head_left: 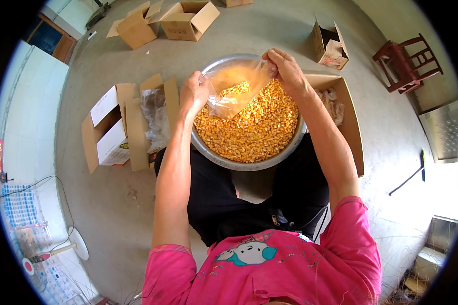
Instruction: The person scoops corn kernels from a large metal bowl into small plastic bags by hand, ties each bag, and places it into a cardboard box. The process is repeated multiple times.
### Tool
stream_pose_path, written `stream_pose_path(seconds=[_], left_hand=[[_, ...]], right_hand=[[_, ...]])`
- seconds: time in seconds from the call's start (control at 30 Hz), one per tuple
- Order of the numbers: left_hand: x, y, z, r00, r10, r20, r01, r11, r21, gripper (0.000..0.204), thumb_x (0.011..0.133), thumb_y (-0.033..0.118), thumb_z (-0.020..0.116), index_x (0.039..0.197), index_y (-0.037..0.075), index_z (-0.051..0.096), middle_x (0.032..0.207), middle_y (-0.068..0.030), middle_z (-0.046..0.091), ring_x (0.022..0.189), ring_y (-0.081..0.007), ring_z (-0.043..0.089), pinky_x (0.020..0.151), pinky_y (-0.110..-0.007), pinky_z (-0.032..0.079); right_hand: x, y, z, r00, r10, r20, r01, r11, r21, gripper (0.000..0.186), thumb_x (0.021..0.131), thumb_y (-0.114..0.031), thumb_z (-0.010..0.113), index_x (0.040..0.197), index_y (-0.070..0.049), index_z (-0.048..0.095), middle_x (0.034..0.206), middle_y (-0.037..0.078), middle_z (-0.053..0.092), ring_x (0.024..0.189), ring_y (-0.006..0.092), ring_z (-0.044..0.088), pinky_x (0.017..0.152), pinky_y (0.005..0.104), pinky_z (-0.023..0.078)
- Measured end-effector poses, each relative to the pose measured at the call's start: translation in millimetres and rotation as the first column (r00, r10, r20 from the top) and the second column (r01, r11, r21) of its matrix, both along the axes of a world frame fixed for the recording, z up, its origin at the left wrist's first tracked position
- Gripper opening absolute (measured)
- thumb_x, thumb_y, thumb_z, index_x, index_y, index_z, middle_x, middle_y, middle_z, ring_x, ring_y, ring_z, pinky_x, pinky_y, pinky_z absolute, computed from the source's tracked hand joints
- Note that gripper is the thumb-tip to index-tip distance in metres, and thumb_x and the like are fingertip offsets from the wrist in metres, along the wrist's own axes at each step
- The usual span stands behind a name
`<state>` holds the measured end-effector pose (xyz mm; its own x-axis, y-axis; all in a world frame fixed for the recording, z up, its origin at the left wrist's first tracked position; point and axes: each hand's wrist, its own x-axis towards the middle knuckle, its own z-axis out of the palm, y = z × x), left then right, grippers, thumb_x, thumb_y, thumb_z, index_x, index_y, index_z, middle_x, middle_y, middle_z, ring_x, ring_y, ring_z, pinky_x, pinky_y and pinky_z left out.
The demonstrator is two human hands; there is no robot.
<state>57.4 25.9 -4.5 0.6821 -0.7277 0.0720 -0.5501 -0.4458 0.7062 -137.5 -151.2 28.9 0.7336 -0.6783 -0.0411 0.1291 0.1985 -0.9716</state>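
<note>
"What's being held there?"

"A clear bag (234,105), stretched over the corn (254,137) in that metal basin (234,165). The left hand (194,92) pinches one side of it, the right hand (286,72) the upper corner opposite."

"Any corn inside it?"

"I can't tell; the yellow grains show straight through the film."

"How would it handle?"

"Light and limp, I'd say, and rather slippery, so it probably won't hold itself open. I'd take the edges between thumb and fingers, well apart, as those hands have it. Thin film like that could tear if a nail caught it."

"And the corn?"

"Hard, loose grains that ought to run easily. A basin that full is surely heavy; I'd lift it by the rim, both sides."

"What's it standing on?"

"It sits at the knees, in black trousers (213,198). I can't see what bears it underneath."

"And around us?"

"Smooth grey floor (112,213), pale wall (40,91) on the left. One open box (352,122) beside the basin on the right and another (136,140) on the left, both with crumpled plastic in them. More boxes farther off, and a dark red chair (404,66) over to the right."
</note>
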Motion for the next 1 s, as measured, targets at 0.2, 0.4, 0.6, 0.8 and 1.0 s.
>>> stream_pose_path(seconds=[0.2, 0.4, 0.6, 0.8, 1.0], left_hand=[[-9.0, -11.7, 1.1, 0.942, 0.030, -0.333, -0.094, 0.980, -0.178, 0.021, 0.096, 0.018, 0.045, 0.102, 0.000, 0.055, 0.076, -0.0107, 0.062, 0.066, -0.0195, 0.060, 0.062, -0.034, 0.048], [-10.7, -23.8, 1.7, 0.823, -0.081, -0.563, -0.179, 0.902, -0.392, 0.016, 0.099, 0.017, 0.041, 0.102, 0.005, 0.051, 0.079, -0.0059, 0.059, 0.065, -0.0139, 0.058, 0.058, -0.028, 0.049], [0.8, -33.3, -16.7, 0.539, -0.200, -0.818, -0.308, 0.857, -0.413, 0.010, 0.096, 0.009, 0.046, 0.103, 0.005, 0.052, 0.076, -0.0061, 0.057, 0.063, -0.0160, 0.058, 0.058, -0.033, 0.053], [-10.3, -37.0, -11.7, 0.438, -0.181, -0.880, -0.243, 0.919, -0.310, 0.004, 0.092, 0.011, 0.055, 0.091, 0.007, 0.054, 0.066, 0.0004, 0.050, 0.053, -0.0091, 0.047, 0.045, -0.024, 0.040], [-40.5, -43.2, -8.5, 0.541, -0.151, -0.827, -0.075, 0.971, -0.226, 0.013, 0.088, 0.019, 0.064, 0.083, 0.012, 0.055, 0.060, 0.0068, 0.043, 0.045, -0.0027, 0.035, 0.039, -0.019, 0.024]], right_hand=[[-0.7, -0.9, 6.1, 0.991, 0.020, 0.133, -0.010, 0.997, -0.071, 0.025, 0.098, -0.022, 0.046, 0.092, -0.003, 0.060, 0.063, -0.006, 0.039, 0.058, 0.0062, 0.035, 0.055, 0.0226, 0.032], [0.6, -5.9, 7.7, 0.979, 0.085, 0.183, -0.062, 0.989, -0.131, 0.026, 0.098, -0.023, 0.046, 0.096, -0.002, 0.061, 0.062, -0.007, 0.037, 0.057, 0.0057, 0.034, 0.055, 0.0223, 0.031], [-5.4, -21.1, -16.8, 0.997, 0.009, -0.075, -0.016, 0.996, -0.093, 0.028, 0.093, -0.025, 0.051, 0.093, -0.001, 0.064, 0.063, -0.005, 0.043, 0.058, 0.0070, 0.039, 0.054, 0.0236, 0.033], [-11.5, -38.6, -29.3, 0.982, -0.115, -0.149, 0.096, 0.987, -0.129, 0.027, 0.090, -0.023, 0.050, 0.091, -0.002, 0.066, 0.071, 0.001, 0.053, 0.061, 0.0107, 0.046, 0.056, 0.0263, 0.040], [-16.8, -57.0, -52.2, 0.945, -0.179, -0.275, 0.120, 0.969, -0.218, 0.030, 0.089, -0.026, 0.049, 0.089, 0.000, 0.065, 0.069, 0.005, 0.056, 0.062, 0.0131, 0.050, 0.058, 0.0285, 0.043]])
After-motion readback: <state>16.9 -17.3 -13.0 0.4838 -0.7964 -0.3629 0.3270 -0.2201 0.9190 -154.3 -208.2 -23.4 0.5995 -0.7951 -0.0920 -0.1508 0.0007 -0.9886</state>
